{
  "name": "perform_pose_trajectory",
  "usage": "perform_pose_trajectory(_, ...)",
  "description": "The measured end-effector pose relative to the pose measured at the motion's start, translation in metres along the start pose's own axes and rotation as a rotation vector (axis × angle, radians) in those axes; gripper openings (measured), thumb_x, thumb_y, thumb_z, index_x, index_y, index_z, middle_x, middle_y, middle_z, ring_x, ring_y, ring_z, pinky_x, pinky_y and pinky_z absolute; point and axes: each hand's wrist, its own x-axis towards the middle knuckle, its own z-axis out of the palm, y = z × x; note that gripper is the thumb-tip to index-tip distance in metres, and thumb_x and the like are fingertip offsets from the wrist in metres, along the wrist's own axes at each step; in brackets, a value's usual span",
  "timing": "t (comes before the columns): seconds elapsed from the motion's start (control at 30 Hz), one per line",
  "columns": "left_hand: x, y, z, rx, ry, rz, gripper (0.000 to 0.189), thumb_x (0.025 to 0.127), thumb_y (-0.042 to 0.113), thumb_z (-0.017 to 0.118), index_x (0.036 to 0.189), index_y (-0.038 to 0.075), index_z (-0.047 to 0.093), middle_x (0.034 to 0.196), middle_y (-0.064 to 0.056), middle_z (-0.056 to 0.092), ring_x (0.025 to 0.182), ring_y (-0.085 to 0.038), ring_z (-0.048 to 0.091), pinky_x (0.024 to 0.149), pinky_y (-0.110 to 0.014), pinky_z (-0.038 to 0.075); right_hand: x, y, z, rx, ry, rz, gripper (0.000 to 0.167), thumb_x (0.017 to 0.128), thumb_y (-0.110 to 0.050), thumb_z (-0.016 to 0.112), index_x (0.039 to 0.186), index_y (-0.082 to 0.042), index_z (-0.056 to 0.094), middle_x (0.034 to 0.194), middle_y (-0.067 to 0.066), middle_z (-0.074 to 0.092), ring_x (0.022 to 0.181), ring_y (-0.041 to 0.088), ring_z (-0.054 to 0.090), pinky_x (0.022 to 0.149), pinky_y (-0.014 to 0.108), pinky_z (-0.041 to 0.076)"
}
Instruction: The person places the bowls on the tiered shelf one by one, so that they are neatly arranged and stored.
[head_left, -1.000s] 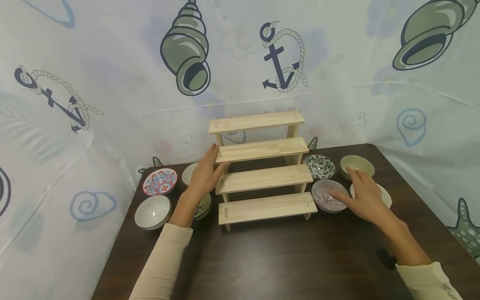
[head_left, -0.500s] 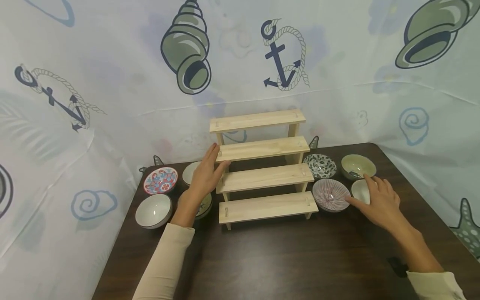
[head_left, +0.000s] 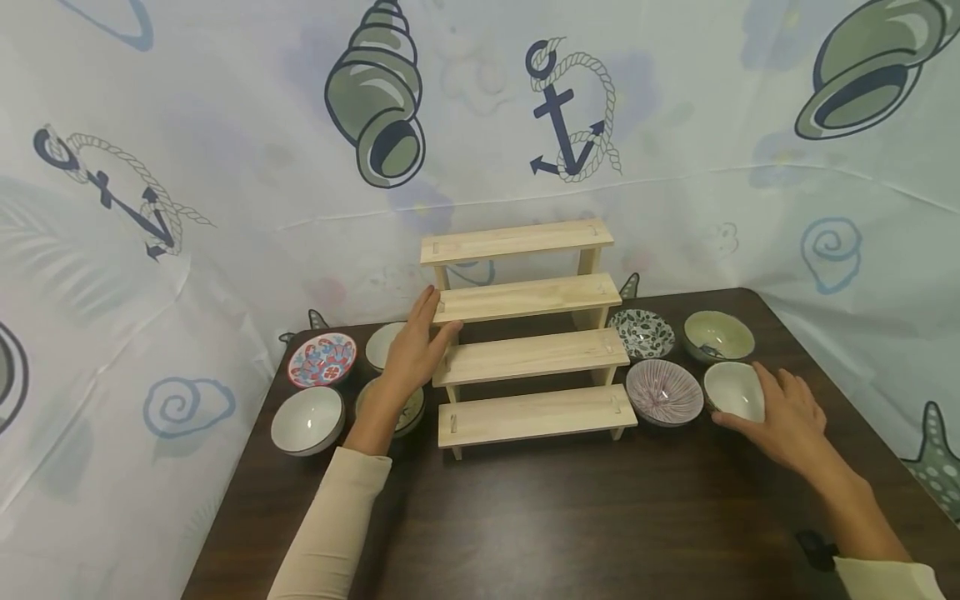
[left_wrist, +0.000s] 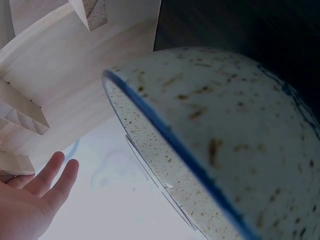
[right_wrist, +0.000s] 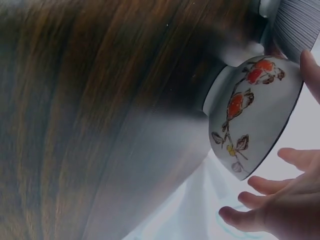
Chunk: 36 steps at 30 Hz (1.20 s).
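My left hand (head_left: 412, 350) rests with its fingers extended at the left end of a stepped wooden shelf (head_left: 536, 417), by the second board from the top. My right hand (head_left: 791, 417) spreads around the right side of a white bowl (head_left: 729, 392). In the right wrist view, red flowers on a brown branch decorate this bowl's outside (right_wrist: 255, 115). There the thumb (right_wrist: 311, 75) meets the rim, while the other fingers (right_wrist: 270, 185) are spread beside the opposite rim. A speckled bowl (left_wrist: 225, 115) with a blue rim fills much of the left wrist view, near the left hand.
Right of the shelf stand a purple-striped bowl (head_left: 663, 392), a black-and-white patterned bowl (head_left: 641, 333) and a green bowl (head_left: 720, 333). On the left are a red-and-blue patterned bowl (head_left: 322, 360), white bowls (head_left: 307, 421) and a bowl partly behind my forearm. A printed cloth (head_left: 480, 108) hangs behind the dark table (head_left: 555, 517).
My right hand has moved right and toward me, from over the green and white bowls to the white bowl's right side. The left hand has stayed at the shelf.
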Motion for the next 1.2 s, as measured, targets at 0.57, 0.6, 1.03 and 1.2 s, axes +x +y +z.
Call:
perform_pose_trajectory(0.57, 0.002, -0.001, 0.0, -0.01, 0.008, 0.005, 0.076, 0.107, 0.054, 0.047, 0.167, 0.018, 0.017, 0.176, -0.002, 0.011, 0.152, -0.042, 0.036, 0.114, -0.067, 0.038, 0.012, 0.014, 0.001, 0.153, -0.182, 0.02, 0.112, 0.085, -0.042, 0.081, 0.156, 0.015, 0.016, 0.145, 0.053, 0.022, 0.13, 0.07, 0.024, 0.091, 0.079, 0.033)
perform_pose_trajectory(0.6, 0.002, -0.001, 0.0, -0.01, 0.01, 0.007, 0.076, 0.107, 0.054, 0.048, 0.167, 0.018, 0.018, 0.176, -0.003, 0.012, 0.152, -0.042, 0.036, 0.114, -0.067, 0.038, 0.012, 0.014, 0.002, 0.158, -0.171, 0.028, 0.112, 0.085, -0.041, 0.081, 0.156, 0.015, 0.016, 0.145, 0.053, 0.023, 0.13, 0.07, 0.023, 0.09, 0.079, 0.034)
perform_pose_trajectory(1.03, 0.002, -0.002, 0.001, 0.007, 0.031, 0.007, 0.077, 0.106, 0.056, 0.048, 0.166, 0.016, 0.022, 0.175, -0.005, 0.016, 0.146, -0.049, 0.043, 0.113, -0.068, 0.038, 0.006, 0.008, 0.006, 0.167, -0.006, 0.053, 0.115, 0.076, -0.031, 0.087, 0.157, 0.012, 0.017, 0.136, 0.056, 0.029, 0.123, 0.07, 0.028, 0.082, 0.074, 0.038)
perform_pose_trajectory(1.2, 0.001, -0.002, 0.0, 0.01, 0.032, 0.012, 0.077, 0.106, 0.055, 0.048, 0.166, 0.016, 0.021, 0.175, -0.006, 0.017, 0.145, -0.049, 0.044, 0.113, -0.067, 0.04, 0.004, 0.003, 0.0, 0.156, 0.049, 0.052, 0.115, 0.075, -0.031, 0.088, 0.158, 0.008, 0.018, 0.138, 0.053, 0.031, 0.124, 0.065, 0.029, 0.081, 0.074, 0.038)
